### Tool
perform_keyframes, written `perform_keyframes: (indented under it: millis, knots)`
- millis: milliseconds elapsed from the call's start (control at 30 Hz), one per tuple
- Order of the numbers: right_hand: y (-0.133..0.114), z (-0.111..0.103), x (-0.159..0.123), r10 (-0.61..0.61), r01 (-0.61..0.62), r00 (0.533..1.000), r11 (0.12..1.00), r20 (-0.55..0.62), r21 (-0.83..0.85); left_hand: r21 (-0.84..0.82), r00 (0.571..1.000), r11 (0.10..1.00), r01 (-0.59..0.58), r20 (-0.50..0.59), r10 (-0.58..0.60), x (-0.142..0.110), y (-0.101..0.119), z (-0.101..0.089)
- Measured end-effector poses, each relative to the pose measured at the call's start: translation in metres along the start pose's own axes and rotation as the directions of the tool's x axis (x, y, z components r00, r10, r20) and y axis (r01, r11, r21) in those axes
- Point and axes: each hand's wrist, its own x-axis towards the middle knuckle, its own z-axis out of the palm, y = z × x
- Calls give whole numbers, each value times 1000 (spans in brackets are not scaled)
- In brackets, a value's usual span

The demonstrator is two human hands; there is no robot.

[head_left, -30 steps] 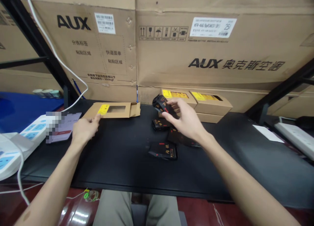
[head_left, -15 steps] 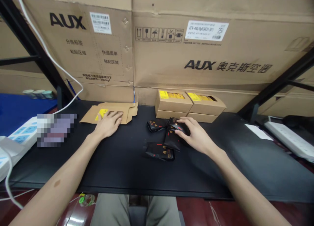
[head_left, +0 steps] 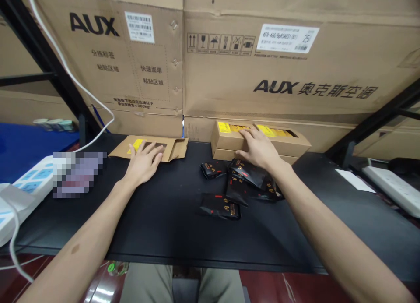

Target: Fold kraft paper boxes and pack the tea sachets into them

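Note:
My left hand (head_left: 143, 163) lies flat with fingers spread on a flattened brown carton (head_left: 175, 149) that has a yellow label and a cut-out window. My right hand (head_left: 257, 149) is open, its fingertips at the top of the left small brown box (head_left: 226, 142) and its palm just above the black packets. Beside that box stands a similar brown box (head_left: 295, 142), partly covered by the hand; both have yellow labels and windows. Several black packets with gold lettering lie in front, among them a near packet (head_left: 219, 206) and a left packet (head_left: 213, 168).
Large AUX cartons (head_left: 223, 84) wall off the back of the black table (head_left: 157, 224). At the left are a white power strip (head_left: 36, 180) and a blurred purple item (head_left: 80, 174). At the right lie a white card (head_left: 354, 180) and another power strip (head_left: 393, 187).
My right hand has moved from the black packets up and back to the brown boxes. The packets it covered now show more fully. My left hand stays on the flattened carton.

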Motion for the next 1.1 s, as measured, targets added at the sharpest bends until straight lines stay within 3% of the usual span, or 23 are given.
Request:
perform_keyframes:
  millis: [133,200,267,467,533,567,633,700,800,867,1000,1100]
  knots:
    - [-8,4,2,59,-59,998,996,3,-70,-64,977,997,-43,-212,29,-2,14,-8]
    - [-12,4,-1,64,-66,998,994,-29,-88,-234,962,969,-81,-271,15,-3,30,-12]
    - [-17,1,-7,42,-49,997,995,-70,-92,-579,968,809,-102,-244,-52,-4,49,-12]
    - [-54,-12,-30,-106,87,957,993,-270,-83,-843,991,538,-3,-73,-110,-3,99,-2]
    - [-75,-14,-37,-166,154,937,986,-307,-64,-914,994,401,59,19,-104,-4,106,-2]
    - [-86,-15,-40,-198,191,927,980,-318,-52,-950,993,295,103,80,-90,-6,109,-4]
    - [-105,-14,-44,-252,256,909,966,-332,-32,-974,972,-4,228,228,-50,-9,110,-11]
    - [-119,-12,-47,-291,306,897,952,-333,-8,-937,947,-177,303,317,-54,-13,110,-17]
    - [-124,-13,-52,-317,366,889,925,-329,97,-924,932,-215,315,344,-112,-17,107,-23]
    - [-119,-14,-56,-271,366,883,909,-383,199,-924,934,-226,308,339,-116,-18,104,-24]
    - [-102,-12,-62,51,242,844,852,-535,464,-933,946,-246,262,298,-125,-20,102,-25]
    - [-95,-6,-62,249,178,863,666,-440,725,-946,954,-222,237,270,-130,-22,106,-27]
